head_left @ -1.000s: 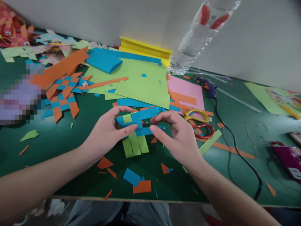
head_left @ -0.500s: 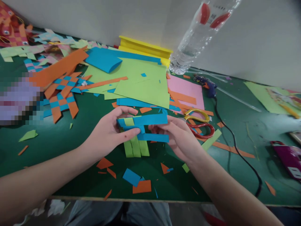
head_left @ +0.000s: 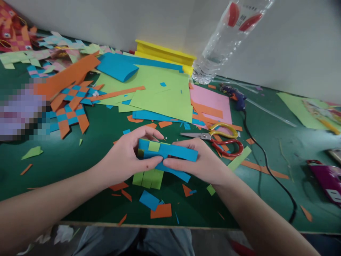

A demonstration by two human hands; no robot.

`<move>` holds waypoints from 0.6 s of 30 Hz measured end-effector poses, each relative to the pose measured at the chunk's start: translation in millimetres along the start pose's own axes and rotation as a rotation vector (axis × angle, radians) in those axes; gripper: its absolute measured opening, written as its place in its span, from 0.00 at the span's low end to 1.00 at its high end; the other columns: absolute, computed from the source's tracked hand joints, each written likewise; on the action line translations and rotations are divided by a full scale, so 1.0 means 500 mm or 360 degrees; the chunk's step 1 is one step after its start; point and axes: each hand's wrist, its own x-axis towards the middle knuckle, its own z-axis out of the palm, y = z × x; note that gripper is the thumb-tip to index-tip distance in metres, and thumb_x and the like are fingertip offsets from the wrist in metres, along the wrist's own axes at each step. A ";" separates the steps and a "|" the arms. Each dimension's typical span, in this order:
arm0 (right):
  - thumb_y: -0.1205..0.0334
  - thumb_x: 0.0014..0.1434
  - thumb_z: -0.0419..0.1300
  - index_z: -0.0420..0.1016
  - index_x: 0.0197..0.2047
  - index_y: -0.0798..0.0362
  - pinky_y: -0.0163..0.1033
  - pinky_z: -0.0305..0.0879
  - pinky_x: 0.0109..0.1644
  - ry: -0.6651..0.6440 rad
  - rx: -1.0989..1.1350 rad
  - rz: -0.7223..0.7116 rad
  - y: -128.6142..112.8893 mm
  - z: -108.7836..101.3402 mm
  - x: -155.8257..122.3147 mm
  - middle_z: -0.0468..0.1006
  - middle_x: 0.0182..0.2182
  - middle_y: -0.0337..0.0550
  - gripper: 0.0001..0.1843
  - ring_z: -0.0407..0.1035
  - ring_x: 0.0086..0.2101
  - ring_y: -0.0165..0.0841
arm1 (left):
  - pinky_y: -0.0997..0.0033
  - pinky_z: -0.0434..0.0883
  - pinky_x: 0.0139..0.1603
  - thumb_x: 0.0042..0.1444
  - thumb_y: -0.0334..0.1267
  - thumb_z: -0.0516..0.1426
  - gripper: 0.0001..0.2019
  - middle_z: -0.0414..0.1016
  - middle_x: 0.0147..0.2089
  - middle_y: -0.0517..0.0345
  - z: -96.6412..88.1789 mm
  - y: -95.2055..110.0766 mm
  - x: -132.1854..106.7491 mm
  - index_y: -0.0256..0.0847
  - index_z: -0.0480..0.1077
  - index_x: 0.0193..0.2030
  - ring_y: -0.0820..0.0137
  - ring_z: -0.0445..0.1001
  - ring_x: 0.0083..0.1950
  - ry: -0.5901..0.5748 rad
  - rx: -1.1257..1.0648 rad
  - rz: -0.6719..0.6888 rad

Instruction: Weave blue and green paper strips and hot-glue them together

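Blue and green paper strips woven together (head_left: 153,146) are held between my two hands above the table's near half. My left hand (head_left: 133,151) is closed around the left end, its thumb lying across the front. From the right, my right hand (head_left: 198,156) pinches the weave, with its thumb tip close to the left thumb. Loose blue strip ends (head_left: 185,152) stick out to the right over my right fingers. Several green strip ends (head_left: 148,179) hang below the left hand. Part of the weave is hidden behind my fingers.
Scissors (head_left: 226,138) with yellow and red handles lie just right of my right hand. Behind are green paper sheets (head_left: 162,96), a water bottle (head_left: 221,42) and a corded glue gun (head_left: 237,97). Woven orange-blue pieces (head_left: 70,115) lie left. Paper scraps (head_left: 160,211) litter the near edge.
Both hands have come slightly lower and closer together with the weave. My right thumb has moved onto its front, and the scissors' blades now show. The loose blue ends tilt down to the right.
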 end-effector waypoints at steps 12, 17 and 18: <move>0.51 0.49 0.73 0.74 0.24 0.54 0.34 0.48 0.25 0.0074 -0.0011 -0.0006 0.006 0.004 -0.001 0.63 0.19 0.32 0.17 0.53 0.23 0.24 | 0.78 0.67 0.26 0.53 0.38 0.66 0.14 0.76 0.42 0.60 0.003 0.002 0.000 0.43 0.71 0.46 0.76 0.71 0.30 0.0008 -0.0104 -0.0066; 0.52 0.51 0.71 0.73 0.23 0.53 0.34 0.50 0.26 0.0108 -0.0059 -0.0056 0.005 0.004 0.000 0.63 0.19 0.33 0.17 0.54 0.23 0.25 | 0.76 0.68 0.27 0.52 0.41 0.66 0.17 0.76 0.41 0.59 0.003 0.004 0.001 0.44 0.70 0.47 0.73 0.72 0.30 0.0011 -0.0107 -0.0113; 0.53 0.51 0.71 0.73 0.22 0.53 0.34 0.50 0.25 0.0117 -0.0057 -0.0066 0.004 0.004 0.000 0.63 0.19 0.32 0.17 0.54 0.23 0.25 | 0.75 0.68 0.27 0.52 0.42 0.66 0.17 0.76 0.40 0.59 0.004 0.004 0.002 0.44 0.70 0.47 0.73 0.71 0.29 0.0007 -0.0131 -0.0132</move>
